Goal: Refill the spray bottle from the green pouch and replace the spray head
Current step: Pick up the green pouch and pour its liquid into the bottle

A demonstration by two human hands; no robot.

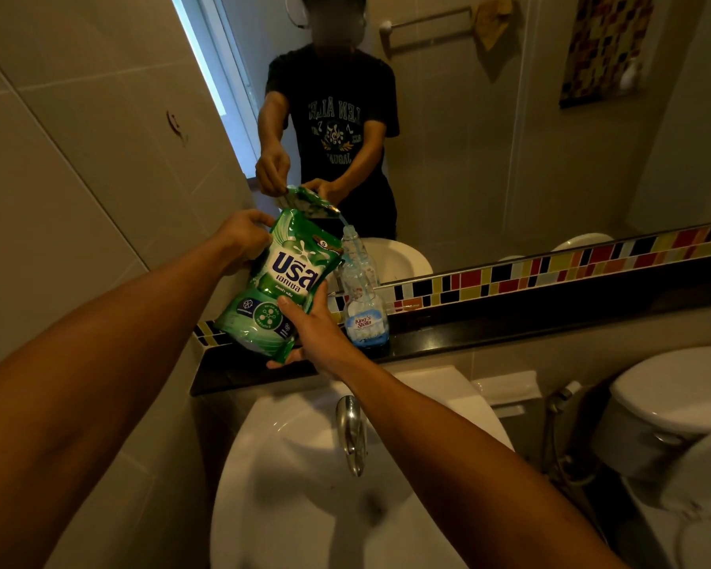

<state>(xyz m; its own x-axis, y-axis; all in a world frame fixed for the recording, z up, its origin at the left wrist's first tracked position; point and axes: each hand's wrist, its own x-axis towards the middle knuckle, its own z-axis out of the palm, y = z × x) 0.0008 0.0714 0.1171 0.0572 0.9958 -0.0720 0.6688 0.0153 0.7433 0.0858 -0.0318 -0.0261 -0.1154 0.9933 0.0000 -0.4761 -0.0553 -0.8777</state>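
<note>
Both hands clamped on green pouch [278, 289]: left hand [245, 238] far-left edge, right hand [310, 326] near corner. Pouch tilted, spout pointing far-right over open spray bottle [362, 297], upright on dark ledge [510, 326] near mirror [489, 137]; sink [304, 486] below.

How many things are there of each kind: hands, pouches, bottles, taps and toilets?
Hands: 2, left hand and right hand
Green pouch: 1
Spray bottle: 1
Tap: 1
Toilet: 1
Total: 6
</note>
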